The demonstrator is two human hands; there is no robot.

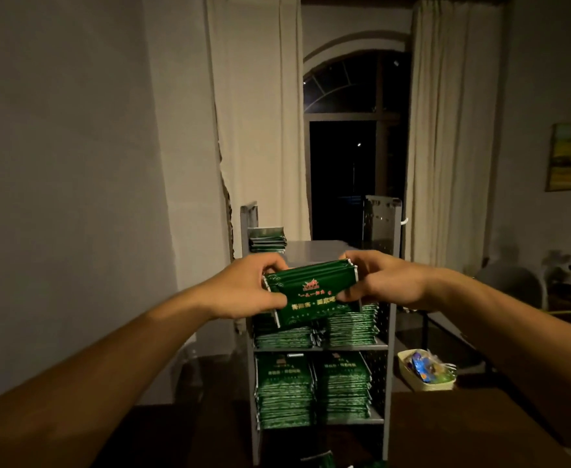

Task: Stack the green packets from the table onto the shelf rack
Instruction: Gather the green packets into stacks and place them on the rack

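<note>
I am judging this as the carry step: my left hand [247, 288] and right hand [378, 282] are each clamping an end of a small bundle of green packets [311, 288], held level in front of the shelf rack [392, 332], just over its middle tier. Next I am needing to set it on the top shelf, probably beside the short stack [266, 238] at its left rear corner.

A shelf rack [391, 332] stands on the table [463, 430], before a window [345, 146] flanked by 2 curtains. A small pile of packets [266, 239] lies at the left of its top shelf; 2 stacks sit side by side on each of the 2 lower shelves. A bundle of packets [311, 290] is held between the left hand [247, 287] and the right hand [378, 278] before the rack. A basket [426, 373] sits to the rack's right.
</note>
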